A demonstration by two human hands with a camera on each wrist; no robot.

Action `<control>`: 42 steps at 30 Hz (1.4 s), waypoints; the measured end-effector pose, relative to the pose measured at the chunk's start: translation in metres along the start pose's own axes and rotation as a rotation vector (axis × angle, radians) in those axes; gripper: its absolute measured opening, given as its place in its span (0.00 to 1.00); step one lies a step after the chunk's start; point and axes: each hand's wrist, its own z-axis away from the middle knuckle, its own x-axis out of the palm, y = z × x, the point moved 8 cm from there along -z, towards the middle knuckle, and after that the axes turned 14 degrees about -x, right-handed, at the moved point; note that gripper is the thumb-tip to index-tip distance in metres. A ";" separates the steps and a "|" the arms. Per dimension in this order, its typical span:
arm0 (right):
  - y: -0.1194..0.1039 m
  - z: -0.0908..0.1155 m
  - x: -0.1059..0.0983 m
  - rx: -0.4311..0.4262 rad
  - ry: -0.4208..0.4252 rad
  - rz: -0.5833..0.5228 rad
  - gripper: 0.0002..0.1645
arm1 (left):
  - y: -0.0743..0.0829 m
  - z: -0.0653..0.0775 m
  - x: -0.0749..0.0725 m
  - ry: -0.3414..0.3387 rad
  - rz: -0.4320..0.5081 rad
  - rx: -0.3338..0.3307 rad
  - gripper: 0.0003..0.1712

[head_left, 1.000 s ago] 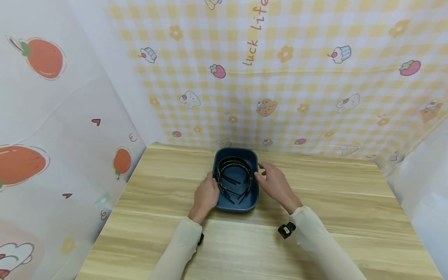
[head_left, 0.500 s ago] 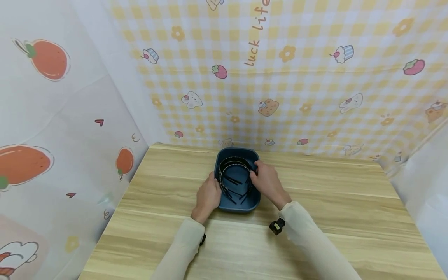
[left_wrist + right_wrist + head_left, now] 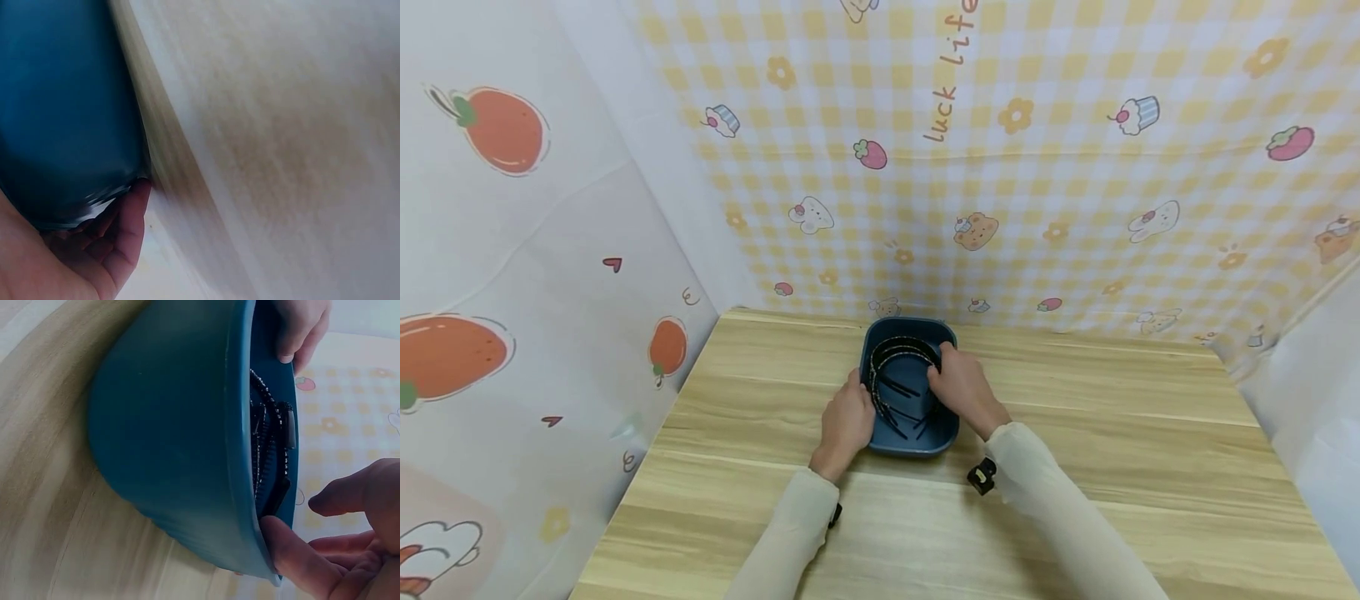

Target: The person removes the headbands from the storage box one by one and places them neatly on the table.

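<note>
A dark blue plastic storage bin (image 3: 912,447) stands on the table near the back wall. Inside it lie several black headbands (image 3: 897,342) with light beaded trim, their loose ends toward the near side. My left hand (image 3: 846,418) grips the bin's left wall, thumb over the rim and fingers curled against the outside, as the left wrist view shows. Over the right rim reaches my right hand (image 3: 966,388), close to the headbands' right side. In the right wrist view its thumb is apart from the fingers (image 3: 290,553), and one fingertip sits just inside the rim.
The wood-grain table (image 3: 1150,433) extends on both sides of the bin. Behind it hangs a yellow checked cloth (image 3: 1037,192) with printed cartoons, and a white printed sheet (image 3: 587,208) stands at the left. Small black cameras (image 3: 982,477) are strapped at the wrists.
My right hand has moved left from beside the bin's right wall to over its rim, with fingers inside. The left hand keeps its hold; the bin and headbands look unmoved.
</note>
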 end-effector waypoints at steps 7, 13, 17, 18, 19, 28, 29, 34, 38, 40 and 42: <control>0.003 -0.005 0.011 0.029 -0.044 0.015 0.27 | 0.001 0.001 0.000 0.002 -0.002 0.005 0.22; 0.008 -0.007 0.011 0.044 0.013 -0.063 0.26 | 0.000 0.001 0.001 -0.007 -0.003 0.002 0.22; 0.015 -0.005 0.013 0.095 0.048 -0.198 0.25 | -0.001 0.000 0.002 -0.013 -0.010 -0.002 0.23; 0.016 -0.005 0.014 0.114 0.054 -0.235 0.25 | -0.001 0.000 0.002 -0.015 -0.010 -0.002 0.23; 0.018 -0.005 0.014 0.131 0.056 -0.269 0.25 | -0.001 0.000 0.002 -0.016 -0.010 -0.003 0.23; 0.025 -0.005 0.022 0.229 0.076 -0.486 0.25 | 0.000 0.001 0.000 -0.008 -0.007 0.005 0.22; 0.026 -0.005 0.023 0.244 0.073 -0.506 0.26 | 0.000 0.001 0.000 -0.010 -0.007 0.005 0.22; 0.025 -0.004 0.027 0.284 0.039 -0.550 0.33 | 0.000 0.002 0.001 -0.013 -0.005 0.003 0.22; 0.022 -0.005 0.028 0.282 0.012 -0.559 0.31 | 0.000 0.001 0.000 -0.010 -0.008 0.000 0.22; 0.021 -0.004 0.028 0.286 0.004 -0.553 0.28 | -0.001 0.001 0.000 -0.008 -0.009 0.000 0.21; 0.021 -0.004 0.028 0.296 0.000 -0.554 0.25 | 0.000 0.001 -0.001 -0.005 -0.008 0.002 0.21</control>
